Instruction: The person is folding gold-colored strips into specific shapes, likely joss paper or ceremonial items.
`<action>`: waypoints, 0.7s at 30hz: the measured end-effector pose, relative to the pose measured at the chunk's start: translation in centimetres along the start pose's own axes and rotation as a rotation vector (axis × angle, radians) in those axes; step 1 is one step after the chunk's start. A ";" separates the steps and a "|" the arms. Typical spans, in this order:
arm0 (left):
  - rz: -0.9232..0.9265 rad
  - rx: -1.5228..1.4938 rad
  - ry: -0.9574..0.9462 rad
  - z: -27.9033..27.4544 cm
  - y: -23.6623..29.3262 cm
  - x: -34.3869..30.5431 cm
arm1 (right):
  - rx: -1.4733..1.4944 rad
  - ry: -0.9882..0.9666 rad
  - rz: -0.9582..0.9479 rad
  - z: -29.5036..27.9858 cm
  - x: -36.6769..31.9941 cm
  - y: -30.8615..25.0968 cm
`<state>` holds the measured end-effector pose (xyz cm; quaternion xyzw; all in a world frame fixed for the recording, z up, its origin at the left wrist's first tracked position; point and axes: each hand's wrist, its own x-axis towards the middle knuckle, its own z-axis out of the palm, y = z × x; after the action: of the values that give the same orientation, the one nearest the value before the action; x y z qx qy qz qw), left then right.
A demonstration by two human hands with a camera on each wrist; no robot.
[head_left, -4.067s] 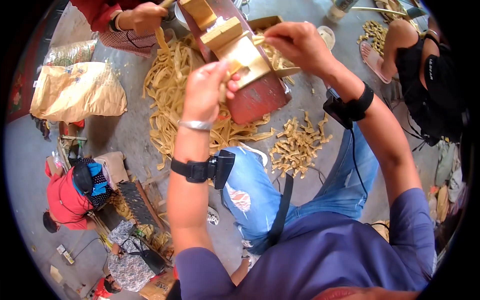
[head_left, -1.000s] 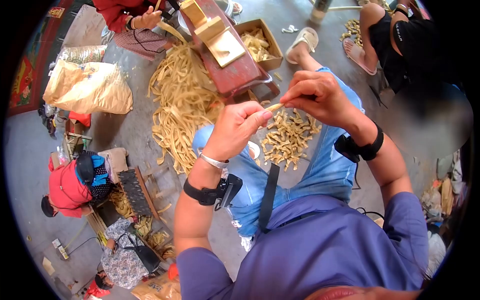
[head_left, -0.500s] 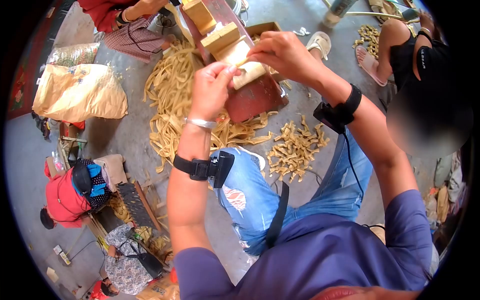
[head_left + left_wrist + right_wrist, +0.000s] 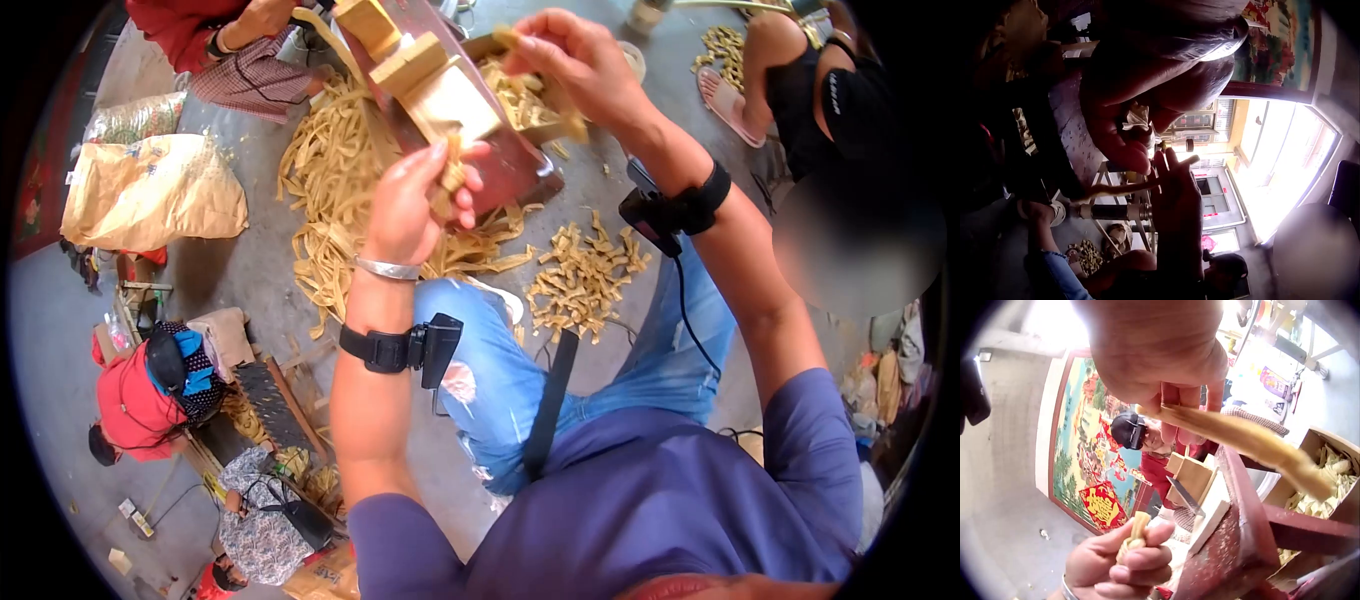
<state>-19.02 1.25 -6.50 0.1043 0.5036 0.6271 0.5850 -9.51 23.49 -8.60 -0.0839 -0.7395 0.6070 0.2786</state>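
Observation:
My left hand (image 4: 400,205) grips a small knotted tan strip (image 4: 452,172), its short end standing up between thumb and fingers in the right wrist view. Up and to the right, my right hand (image 4: 585,70) pinches one end of a longer tan strip (image 4: 1241,434), and the rest of it hangs free. Both hands are over or beside a red bench (image 4: 525,180). On this bench sits a wooden jig (image 4: 465,105), where the right wrist view shows an upright metal blade (image 4: 1185,497).
A cardboard box (image 4: 1275,494) of cut pieces stands beyond the bench. Long strips (image 4: 330,170) lie heaped on the floor at left, and a pile of knotted pieces (image 4: 585,280) lies before my knees. Another person in a red sleeve (image 4: 195,30) sits across.
The hands, close together at the jig half a second ago, have parted. My right hand has moved up and away with the longer strip; the left keeps the knotted one near the bench.

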 end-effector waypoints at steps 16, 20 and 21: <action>0.199 0.230 0.183 14.2 -8.0 -5.2 | -0.118 0.012 -0.146 -1.4 -20.7 -9.4; 0.251 0.365 -0.082 17.2 -8.4 -7.1 | -0.567 0.189 -0.484 -3.5 -19.8 -11.4; 0.277 0.440 -0.092 17.3 -7.8 -7.5 | -0.519 0.134 -0.295 -3.6 -20.3 -11.8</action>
<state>0.57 2.33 -0.82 0.3257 0.5816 0.5711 0.4790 11.73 14.20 -3.39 -0.0841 -0.8541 0.3438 0.3812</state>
